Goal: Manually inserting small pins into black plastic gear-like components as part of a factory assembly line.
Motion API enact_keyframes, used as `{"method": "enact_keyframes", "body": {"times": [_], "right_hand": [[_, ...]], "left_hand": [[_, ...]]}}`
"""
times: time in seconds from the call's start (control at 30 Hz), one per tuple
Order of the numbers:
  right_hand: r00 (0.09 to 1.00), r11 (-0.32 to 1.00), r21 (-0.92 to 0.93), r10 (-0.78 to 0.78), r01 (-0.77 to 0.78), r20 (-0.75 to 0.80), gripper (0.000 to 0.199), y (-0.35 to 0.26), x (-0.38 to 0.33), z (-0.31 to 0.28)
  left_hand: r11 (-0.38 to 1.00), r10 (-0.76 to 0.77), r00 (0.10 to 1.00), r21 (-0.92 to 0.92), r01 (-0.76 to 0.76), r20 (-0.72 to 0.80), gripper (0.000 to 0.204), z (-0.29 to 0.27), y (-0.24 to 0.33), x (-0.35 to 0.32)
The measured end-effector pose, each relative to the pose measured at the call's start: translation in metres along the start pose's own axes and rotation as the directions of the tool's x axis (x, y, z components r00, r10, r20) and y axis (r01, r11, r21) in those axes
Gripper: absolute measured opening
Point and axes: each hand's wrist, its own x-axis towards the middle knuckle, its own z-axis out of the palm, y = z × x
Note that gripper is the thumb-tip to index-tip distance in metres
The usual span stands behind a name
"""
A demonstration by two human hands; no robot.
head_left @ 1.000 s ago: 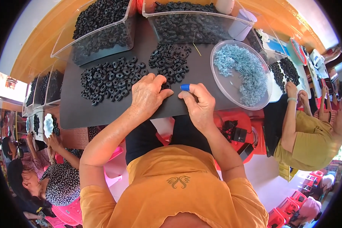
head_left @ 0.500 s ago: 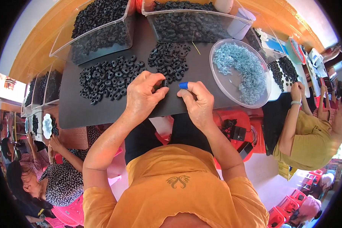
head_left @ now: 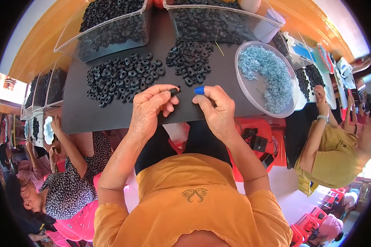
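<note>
Between the thumb and forefinger of my left hand is a small black plastic part, its other fingers curled below. Just to the right, my right hand makes a pinch, a blue finger cover on its forefinger. Whatever lies in that pinch is too small to make out. Beyond my hands are two piles of like black parts, a wide left pile and a smaller middle pile. A round clear tray at the right carries a heap of small silvery-blue springs.
Two clear bins, a left bin and a right bin, stand at the back, full of black parts. A thin yellowish stick rests by the right bin. Co-workers sit on both sides; a red stool stands beside my right leg.
My left hand has turned and opened its lower fingers, bringing the black part into clearer view at its fingertips. My right hand keeps its pinch. The whole view has shifted slightly.
</note>
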Motion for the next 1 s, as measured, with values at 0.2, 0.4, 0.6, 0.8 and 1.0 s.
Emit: {"method": "enact_keyframes", "body": {"times": [0.2,0.4,0.6,0.8,1.0], "right_hand": [[0.990,0.989,0.030,-0.141,0.141,-0.010,0.018,-0.016,0.007,0.015],[0.956,0.956,-0.011,-0.292,0.293,0.029,0.020,-0.021,0.010,0.023],[0.989,0.980,0.136,-0.147,0.147,-0.009,0.022,-0.020,-0.001,0.030],[0.980,0.978,0.061,-0.198,0.198,-0.007,0.020,-0.022,-0.005,0.034],[0.930,0.883,-0.300,-0.365,0.360,0.043,0.018,-0.021,0.011,0.018]], "left_hand": [[1.000,-0.007,1.000,-0.016,0.007,-0.019,0.019,-0.002,-0.005,-0.006],[0.996,0.046,0.998,0.079,-0.044,-0.031,0.017,0.003,-0.002,-0.012],[0.953,0.200,0.980,0.234,-0.189,-0.021,0.017,0.001,-0.002,-0.016],[0.835,0.402,0.915,0.424,-0.351,-0.033,0.017,0.007,-0.012,-0.018],[0.873,0.354,0.932,0.388,-0.297,-0.081,0.023,-0.007,-0.014,-0.017]]}}
